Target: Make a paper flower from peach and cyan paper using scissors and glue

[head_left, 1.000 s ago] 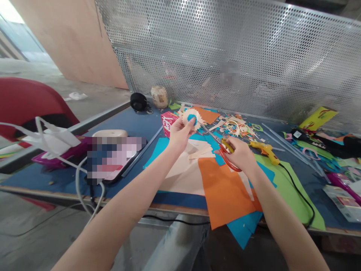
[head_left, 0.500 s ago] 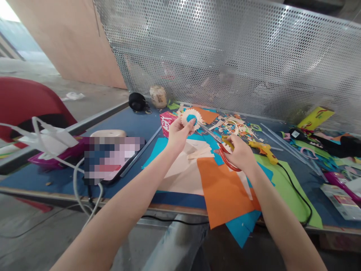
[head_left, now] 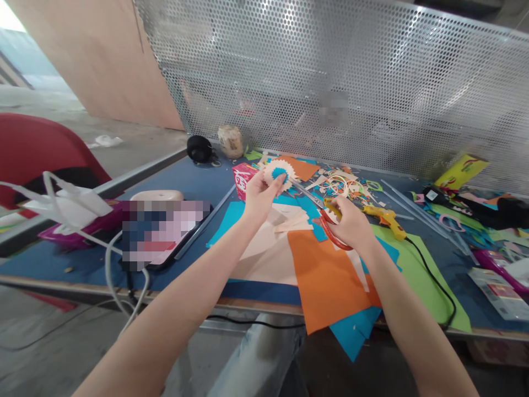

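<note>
My left hand [head_left: 264,193] pinches a round paper flower [head_left: 285,166] with a cream, jagged edge and a blue centre. My right hand [head_left: 350,223] is wrapped round a pair of scissors [head_left: 334,231] with red handles. Their metal blades point left and reach the flower's right edge; whether they touch the paper I cannot tell. Beneath my hands lie an orange sheet [head_left: 326,275], cream paper [head_left: 264,259] and blue paper [head_left: 225,220]. Thin cream strips [head_left: 295,222] rest on top of the cream paper.
A yellow glue gun [head_left: 386,218] with a black cord lies right of my right hand on green paper [head_left: 433,275]. Behind are paper scraps [head_left: 345,184] and a pink box [head_left: 242,179]. A phone-like device [head_left: 177,231] sits left. Perforated metal [head_left: 289,71] closes off the back.
Both hands keep nearly the same position, with the flower and scissors still held. The whole view has shifted very slightly.
</note>
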`<action>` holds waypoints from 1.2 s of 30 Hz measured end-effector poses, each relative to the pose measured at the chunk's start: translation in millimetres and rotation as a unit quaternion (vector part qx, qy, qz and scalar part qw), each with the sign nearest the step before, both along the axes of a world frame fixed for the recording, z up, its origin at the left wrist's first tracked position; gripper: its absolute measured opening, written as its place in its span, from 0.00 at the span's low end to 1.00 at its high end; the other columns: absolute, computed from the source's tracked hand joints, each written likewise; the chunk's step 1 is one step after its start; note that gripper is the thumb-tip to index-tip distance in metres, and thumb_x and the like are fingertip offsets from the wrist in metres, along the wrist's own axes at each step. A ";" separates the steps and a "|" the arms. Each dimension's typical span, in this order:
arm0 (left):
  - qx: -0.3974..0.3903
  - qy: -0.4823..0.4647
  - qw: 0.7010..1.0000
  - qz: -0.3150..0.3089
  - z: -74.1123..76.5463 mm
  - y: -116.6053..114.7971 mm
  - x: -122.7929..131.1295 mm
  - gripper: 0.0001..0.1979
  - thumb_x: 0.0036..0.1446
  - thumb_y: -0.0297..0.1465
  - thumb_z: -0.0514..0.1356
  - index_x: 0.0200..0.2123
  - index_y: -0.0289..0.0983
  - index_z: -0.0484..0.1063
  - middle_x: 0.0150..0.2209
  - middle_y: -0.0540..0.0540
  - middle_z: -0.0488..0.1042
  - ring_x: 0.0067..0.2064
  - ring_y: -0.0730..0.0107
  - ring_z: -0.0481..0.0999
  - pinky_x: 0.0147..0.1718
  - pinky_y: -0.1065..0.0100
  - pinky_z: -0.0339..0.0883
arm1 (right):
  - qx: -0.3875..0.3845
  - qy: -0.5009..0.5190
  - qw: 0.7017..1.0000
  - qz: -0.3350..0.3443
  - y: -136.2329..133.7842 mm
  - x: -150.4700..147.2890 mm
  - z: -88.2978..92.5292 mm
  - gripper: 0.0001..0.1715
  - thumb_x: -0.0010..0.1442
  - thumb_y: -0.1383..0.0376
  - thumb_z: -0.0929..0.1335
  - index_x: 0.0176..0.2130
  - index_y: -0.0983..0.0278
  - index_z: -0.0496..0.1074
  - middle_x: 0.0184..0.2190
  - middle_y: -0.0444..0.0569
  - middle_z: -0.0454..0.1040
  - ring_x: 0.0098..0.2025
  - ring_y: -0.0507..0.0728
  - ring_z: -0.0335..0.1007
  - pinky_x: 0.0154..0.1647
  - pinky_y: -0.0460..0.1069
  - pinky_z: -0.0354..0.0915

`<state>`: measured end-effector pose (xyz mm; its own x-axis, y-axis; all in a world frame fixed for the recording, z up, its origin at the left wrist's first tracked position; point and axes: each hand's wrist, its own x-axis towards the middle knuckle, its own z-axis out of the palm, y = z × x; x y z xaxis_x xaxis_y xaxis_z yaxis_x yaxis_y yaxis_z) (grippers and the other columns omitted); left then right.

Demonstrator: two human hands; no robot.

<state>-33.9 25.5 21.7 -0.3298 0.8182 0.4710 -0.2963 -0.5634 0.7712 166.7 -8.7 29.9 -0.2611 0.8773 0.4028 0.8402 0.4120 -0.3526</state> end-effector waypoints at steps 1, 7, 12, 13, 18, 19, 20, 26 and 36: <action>0.009 0.011 1.000 0.009 -0.3 -0.2 -0.8 0.20 0.39 0.34 0.67 0.17 0.36 0.55 0.14 0.58 0.59 0.17 0.83 0.59 0.16 0.77 0.54 | 0.002 -0.002 1.000 0.001 0.2 0.4 0.2 0.25 0.45 0.46 0.66 0.34 0.61 0.62 0.34 0.50 0.71 0.34 0.60 0.69 0.31 0.51 0.61; 0.018 0.035 0.999 0.010 0.8 -0.7 -4.0 0.21 0.41 0.33 0.66 0.14 0.36 0.54 0.14 0.56 0.60 0.18 0.83 0.60 0.18 0.77 0.56 | 0.049 -0.019 0.998 0.021 2.6 3.9 2.0 0.21 0.48 0.48 0.65 0.33 0.61 0.62 0.34 0.51 0.71 0.35 0.60 0.68 0.32 0.51 0.61; -0.013 0.013 0.999 -0.029 -2.5 4.0 -8.2 0.20 0.40 0.32 0.67 0.15 0.36 0.56 0.15 0.56 0.61 0.17 0.83 0.61 0.16 0.77 0.55 | 0.048 -0.053 0.997 0.023 2.7 7.5 6.0 0.23 0.47 0.47 0.65 0.34 0.61 0.63 0.35 0.51 0.72 0.36 0.61 0.69 0.29 0.50 0.59; -0.016 0.016 0.999 -0.038 -2.8 4.9 -9.9 0.20 0.39 0.32 0.68 0.15 0.36 0.56 0.15 0.56 0.61 0.17 0.83 0.61 0.16 0.78 0.55 | 0.045 -0.062 0.997 0.023 2.7 8.5 6.7 0.23 0.47 0.47 0.65 0.35 0.61 0.63 0.35 0.51 0.72 0.36 0.61 0.69 0.29 0.50 0.59; -0.049 0.069 0.994 -0.067 3.5 2.3 -18.1 0.16 0.33 0.33 0.70 0.19 0.34 0.66 0.18 0.55 0.65 0.18 0.81 0.65 0.17 0.77 0.59 | 0.048 -0.100 0.993 0.034 5.2 15.3 7.2 0.23 0.49 0.47 0.65 0.37 0.61 0.64 0.37 0.51 0.72 0.36 0.60 0.69 0.30 0.50 0.58; -0.051 0.082 0.993 -0.065 5.5 0.9 -19.2 0.15 0.32 0.33 0.70 0.21 0.33 0.68 0.20 0.53 0.68 0.20 0.80 0.67 0.17 0.77 0.60 | 0.053 -0.107 0.992 0.037 6.0 16.6 7.0 0.23 0.49 0.47 0.65 0.37 0.61 0.63 0.38 0.50 0.71 0.36 0.60 0.69 0.29 0.49 0.58; -0.050 0.094 0.992 -0.061 7.3 -0.6 -20.1 0.15 0.32 0.33 0.70 0.22 0.33 0.69 0.22 0.52 0.69 0.21 0.80 0.68 0.17 0.78 0.60 | 0.057 -0.115 0.991 0.037 6.7 17.8 6.8 0.23 0.49 0.47 0.65 0.37 0.61 0.63 0.38 0.50 0.71 0.36 0.60 0.69 0.29 0.49 0.57; -0.054 0.145 0.986 -0.068 9.4 -1.9 -24.4 0.11 0.32 0.30 0.70 0.21 0.33 0.72 0.20 0.51 0.69 0.18 0.80 0.66 0.15 0.78 0.60 | 0.076 -0.161 0.984 0.013 9.1 22.1 7.7 0.24 0.49 0.47 0.64 0.37 0.62 0.63 0.40 0.51 0.71 0.35 0.60 0.69 0.27 0.49 0.54; -0.078 0.181 0.980 -0.032 6.1 -1.4 -24.9 0.11 0.35 0.34 0.68 0.21 0.33 0.72 0.17 0.53 0.67 0.18 0.80 0.64 0.16 0.77 0.57 | 0.039 -0.118 0.991 0.044 7.0 18.4 6.5 0.24 0.49 0.47 0.65 0.37 0.61 0.62 0.37 0.50 0.71 0.34 0.58 0.68 0.28 0.48 0.55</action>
